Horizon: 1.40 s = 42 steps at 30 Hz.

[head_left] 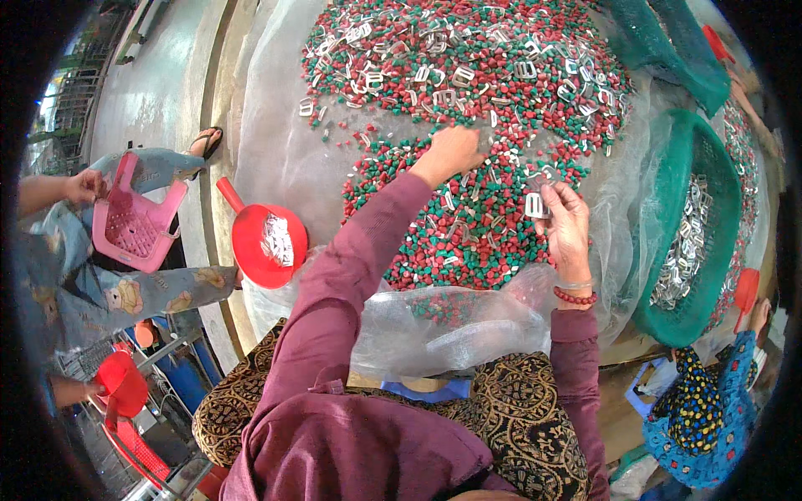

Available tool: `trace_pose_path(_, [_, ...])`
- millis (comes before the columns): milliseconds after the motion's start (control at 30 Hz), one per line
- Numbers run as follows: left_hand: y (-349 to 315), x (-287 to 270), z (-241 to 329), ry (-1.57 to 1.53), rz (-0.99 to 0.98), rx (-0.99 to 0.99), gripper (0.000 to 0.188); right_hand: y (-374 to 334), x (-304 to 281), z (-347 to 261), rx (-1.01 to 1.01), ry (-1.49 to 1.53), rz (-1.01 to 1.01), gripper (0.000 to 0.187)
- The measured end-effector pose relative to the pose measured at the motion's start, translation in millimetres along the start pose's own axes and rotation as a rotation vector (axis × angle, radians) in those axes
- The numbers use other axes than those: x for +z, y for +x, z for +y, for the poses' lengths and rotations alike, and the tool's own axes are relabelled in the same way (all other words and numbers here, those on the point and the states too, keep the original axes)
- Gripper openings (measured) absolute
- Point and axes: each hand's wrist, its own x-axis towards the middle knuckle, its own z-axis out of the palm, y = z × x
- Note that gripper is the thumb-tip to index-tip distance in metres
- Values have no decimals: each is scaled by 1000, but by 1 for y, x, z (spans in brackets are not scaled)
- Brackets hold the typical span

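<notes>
My right hand [566, 219] is closed on silver metal slide buckles, with one flat buckle [536, 205] showing its slots between thumb and fingers. My left hand [454, 155] reaches down to the pile of small red and green cone-shaped pieces [468, 225]. Its fingertips are blurred and partly hidden, so whether they grip anything cannot be made out. More metal buckles [462, 77] lie scattered through the far part of the pile. A greyish strip of bare sheet shows left of my left hand.
Left of the pile, a red scoop [294, 265] holds silver pieces. At right stands a green basket [725, 192] with many metal buckles. Translucent sheeting [451, 338] edges the pile. One person at left holds a pink plastic basket [159, 204]; another in blue patterned clothing [697, 447] sits at lower right.
</notes>
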Motion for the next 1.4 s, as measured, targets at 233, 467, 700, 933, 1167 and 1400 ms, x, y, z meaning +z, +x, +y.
trace_pose_path(233, [-84,-41,-17,-636,75,-229,37,-14,4,9,171,571,-255,15])
trace_pose_path(467, [-85,-42,-32,-500,237,-153,33,-16,3,25,217,637,-291,36])
trace_pose_path(700, [-72,-19,-15,-160,1,-155,59,-24,33,15,297,928,-374,71])
trace_pose_path(933, [-67,-4,-9,-245,136,-49,39,-20,28,18,272,951,-266,70])
trace_pose_path(1167, [-100,-66,20,-456,162,91,22,-16,-12,75,471,995,-338,40])
trace_pose_path(1400, [-133,-94,141,-151,224,432,54,-40,13,28,365,1051,-198,43])
